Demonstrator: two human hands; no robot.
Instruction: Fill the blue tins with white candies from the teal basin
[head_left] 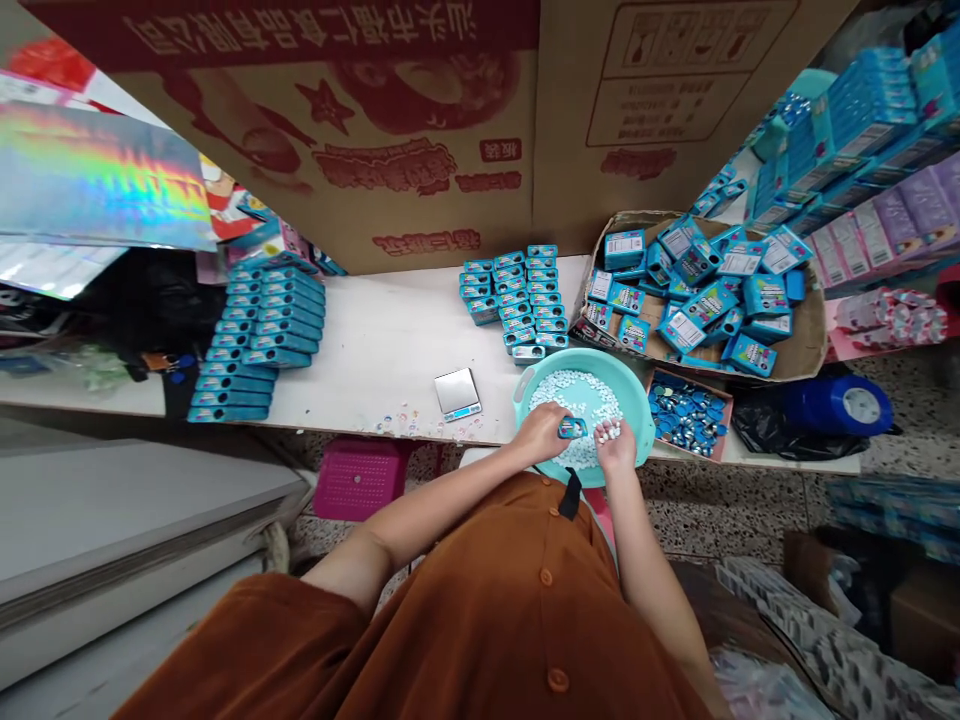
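Note:
Over a turquoise basin (640, 398) at the bench's front edge, both of my hands are close together. My left hand (541, 434) is closed around a small blue box (572, 428), with white bits showing at its end nearest my other hand. My right hand (616, 448) is cupped palm up, holding several white pellets (607, 431) on its fingers. More white pellets (577, 388) lie spread over the basin's floor. What the pellets are, I cannot tell. To the left of the basin sits a small digital scale (457, 393).
Stacked blue boxes stand at the left (285, 320) and behind the basin (517, 300). A cardboard tray (814, 335) of blue boxes is at the right, with a shallow box of blue caps (688, 415) before it. A large carton (420, 130) walls off the back. A magenta stool (358, 478) is below.

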